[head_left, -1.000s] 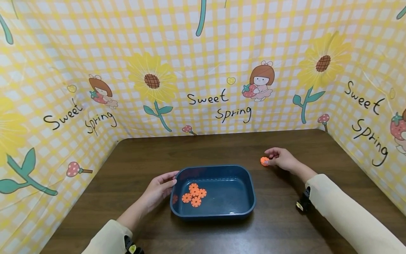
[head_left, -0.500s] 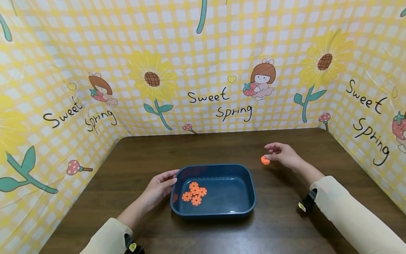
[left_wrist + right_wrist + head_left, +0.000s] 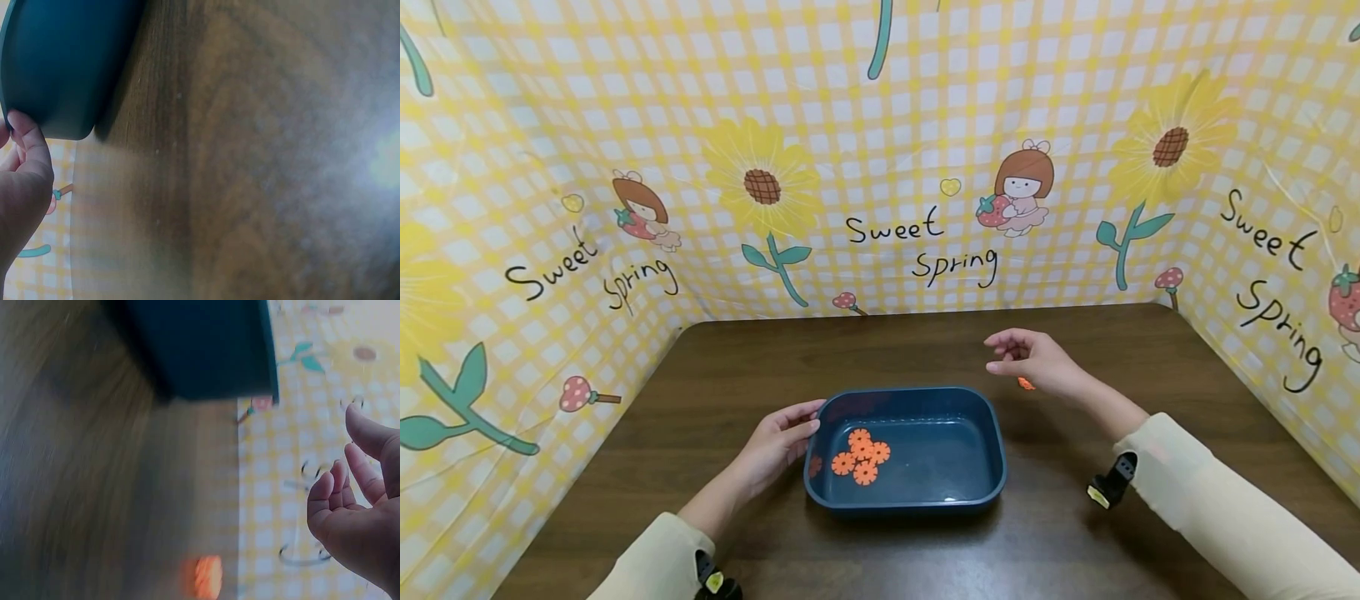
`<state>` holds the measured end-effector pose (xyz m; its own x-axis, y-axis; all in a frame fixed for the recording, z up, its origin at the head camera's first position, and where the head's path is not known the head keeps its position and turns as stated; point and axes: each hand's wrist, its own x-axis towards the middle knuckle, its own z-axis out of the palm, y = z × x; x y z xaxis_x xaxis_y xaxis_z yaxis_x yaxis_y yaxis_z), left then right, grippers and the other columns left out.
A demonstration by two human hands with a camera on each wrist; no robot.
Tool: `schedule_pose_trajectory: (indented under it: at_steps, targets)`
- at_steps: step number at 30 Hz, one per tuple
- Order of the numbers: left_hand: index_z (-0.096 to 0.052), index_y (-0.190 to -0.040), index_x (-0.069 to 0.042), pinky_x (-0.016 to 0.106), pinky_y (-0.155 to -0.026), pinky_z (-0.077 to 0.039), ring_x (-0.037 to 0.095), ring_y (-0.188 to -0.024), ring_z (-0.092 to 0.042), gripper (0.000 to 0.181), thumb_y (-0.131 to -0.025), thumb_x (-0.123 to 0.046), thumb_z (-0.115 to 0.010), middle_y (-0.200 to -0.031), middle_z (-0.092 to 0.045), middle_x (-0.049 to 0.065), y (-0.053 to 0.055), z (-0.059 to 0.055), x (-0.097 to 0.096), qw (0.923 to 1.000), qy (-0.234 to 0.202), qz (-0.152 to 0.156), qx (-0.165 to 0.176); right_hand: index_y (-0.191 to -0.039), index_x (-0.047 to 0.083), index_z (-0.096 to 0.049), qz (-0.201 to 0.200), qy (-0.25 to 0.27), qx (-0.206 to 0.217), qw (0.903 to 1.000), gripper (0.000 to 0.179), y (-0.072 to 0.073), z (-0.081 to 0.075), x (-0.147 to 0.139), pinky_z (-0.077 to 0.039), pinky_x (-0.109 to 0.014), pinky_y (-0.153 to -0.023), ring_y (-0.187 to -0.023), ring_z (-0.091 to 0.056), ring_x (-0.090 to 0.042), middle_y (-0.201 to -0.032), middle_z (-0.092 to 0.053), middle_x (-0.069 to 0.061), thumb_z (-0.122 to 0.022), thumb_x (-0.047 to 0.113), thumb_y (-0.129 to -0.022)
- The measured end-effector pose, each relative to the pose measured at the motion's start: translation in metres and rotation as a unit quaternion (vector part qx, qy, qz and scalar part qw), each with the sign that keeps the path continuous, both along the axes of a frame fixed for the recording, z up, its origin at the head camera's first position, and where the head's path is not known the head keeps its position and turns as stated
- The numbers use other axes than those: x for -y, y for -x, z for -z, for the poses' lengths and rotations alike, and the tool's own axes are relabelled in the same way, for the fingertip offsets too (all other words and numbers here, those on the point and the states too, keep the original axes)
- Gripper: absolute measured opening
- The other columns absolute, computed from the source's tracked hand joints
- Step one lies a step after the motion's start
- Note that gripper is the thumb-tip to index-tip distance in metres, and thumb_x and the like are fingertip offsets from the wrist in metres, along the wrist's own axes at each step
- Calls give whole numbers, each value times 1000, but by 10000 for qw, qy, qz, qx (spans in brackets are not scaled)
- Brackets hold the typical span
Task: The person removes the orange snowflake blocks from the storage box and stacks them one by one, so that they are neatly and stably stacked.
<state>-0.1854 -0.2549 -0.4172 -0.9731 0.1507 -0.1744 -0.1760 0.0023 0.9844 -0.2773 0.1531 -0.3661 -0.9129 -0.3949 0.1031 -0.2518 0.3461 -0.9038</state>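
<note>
My left hand [image 3: 777, 443] holds the left end of a dark blue rectangular plastic bin [image 3: 917, 505]. In the left wrist view its thumb presses the outer wall [image 3: 69, 75] close to the rim. Several orange notched discs [image 3: 865, 472] lie together on the left part of the bin's floor. My right hand [image 3: 1033, 360] hovers beyond the bin's far right corner, thumb and fingers apart with nothing between them. Below it, mostly hidden by the hand in the head view, is another orange notched piece [image 3: 209, 577], standing on the table like a short stack.
The dark wood-grain table [image 3: 880, 350] carries the bin near its middle. A yellow-checked cloth [image 3: 887, 167] printed with flowers and lettering hangs along the back and both sides. A black wrist camera [image 3: 1111, 482] sits under the right sleeve.
My right hand has let go of the orange piece, leaving it on the table, and has moved left towards the bin. My left hand and the bin have stayed in place.
</note>
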Motion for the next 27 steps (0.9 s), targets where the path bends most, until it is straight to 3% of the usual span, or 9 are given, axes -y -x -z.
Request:
schedule_pose_trajectory:
  at_steps: [10, 20, 27]
  targets:
    - [-46, -141, 0, 34, -93, -49, 24, -113, -56, 45, -99, -11, -57, -127, -53, 17, 0, -1, -1, 10000, -24, -12, 30, -119, 2, -63, -386, 264, -147, 9988, 37, -21, -13, 40, -47, -26, -73, -90, -51, -26, -99, -58, -11, -76, 11, -85]
    - [-47, -141, 0, 34, -93, -49, 24, -113, -56, 45, -99, -10, -56, -127, -53, 17, 0, -2, -2, 10000, -20, -38, 18, -118, 6, -63, -952, 102, -191, 9952, 35, -38, -13, 75, -49, -33, -75, -89, -54, -25, -104, -57, -10, -75, 11, -86]
    - [-47, -141, 0, 34, -93, -49, 24, -113, -56, 44, -99, -9, -56, -127, -53, 17, -1, -2, -2, 9999, -33, -100, 63, -119, 2, -63, -1237, -50, -57, 9923, 37, -44, -4, 98, -51, -31, -72, -86, -55, -23, -106, -58, -13, -76, 12, -85]
